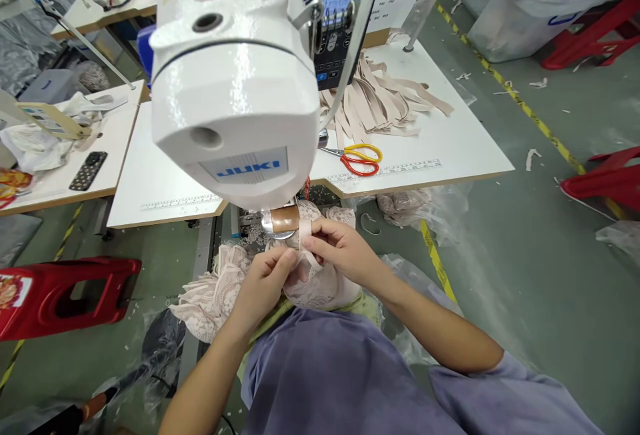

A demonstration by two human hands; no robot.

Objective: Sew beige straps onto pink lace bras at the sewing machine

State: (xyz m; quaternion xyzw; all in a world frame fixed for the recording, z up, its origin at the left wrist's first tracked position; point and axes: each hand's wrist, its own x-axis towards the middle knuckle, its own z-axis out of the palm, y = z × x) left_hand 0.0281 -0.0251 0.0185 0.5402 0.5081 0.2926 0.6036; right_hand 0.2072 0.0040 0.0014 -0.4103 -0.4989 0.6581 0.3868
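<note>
A pale pink lace bra (320, 285) lies across my lap, just below the white sewing machine (235, 101). My right hand (337, 245) pinches a beige strap (305, 231) between thumb and fingers, above the lace. My left hand (267, 275) is closed at the lower part of the strap and the lace edge, its fingertips pressed together. Under the machine head, a brown and silver plate (284, 219) sits right at the work. More lace pieces (215, 291) hang in a bunch left of my left hand. The needle is hidden behind the machine head.
Scissors with yellow and red handles (361, 158) lie on the white table (470, 155), before a heap of beige straps (385, 101). A control panel (337, 28) stands behind. Red stools (75, 295) flank the work place. A phone (89, 171) rests on the left table.
</note>
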